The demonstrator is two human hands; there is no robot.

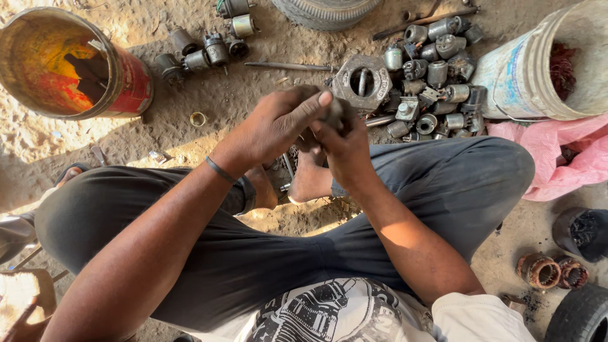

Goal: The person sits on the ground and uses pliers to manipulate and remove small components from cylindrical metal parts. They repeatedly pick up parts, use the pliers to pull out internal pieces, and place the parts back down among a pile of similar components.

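I've got a small dark metal part (335, 113) right in the centre, held up between both hands above the crossed legs (405, 190). It's mostly hidden, so I can't tell its exact shape; only a greasy grey edge shows. My left hand (278, 123) wraps over it from the left, fingers (313, 104) closed around the top. My right hand (345, 149) comes up from below and clamps the near side, fingers curled tight on it too. So both are shut on the same piece.

How will it handle? I'd judge it stiff and dense for its size, solid metal like the others on the ground, and probably slick with oil and grit. A full wrap around the body looks the safest hold, not a fingertip pinch.

Moving outward: just past the hands, on the sandy floor (253, 82), sits a chunky grey housing (362, 82) with a shaft standing in it. To its right there's a heap of small cylindrical metal parts (434, 69), touching and stacked. Further right, a white bucket (525, 69) tilted toward me, with a pink cloth (557, 155) just below it. Far left, a rusty red drum (69, 63), open. Between the drum and the housing lies another small cluster of cylinders (202, 50) and a thin rod (288, 65). Near right, two copper-wound coils (551, 271) rest beside a dark tyre (579, 316).
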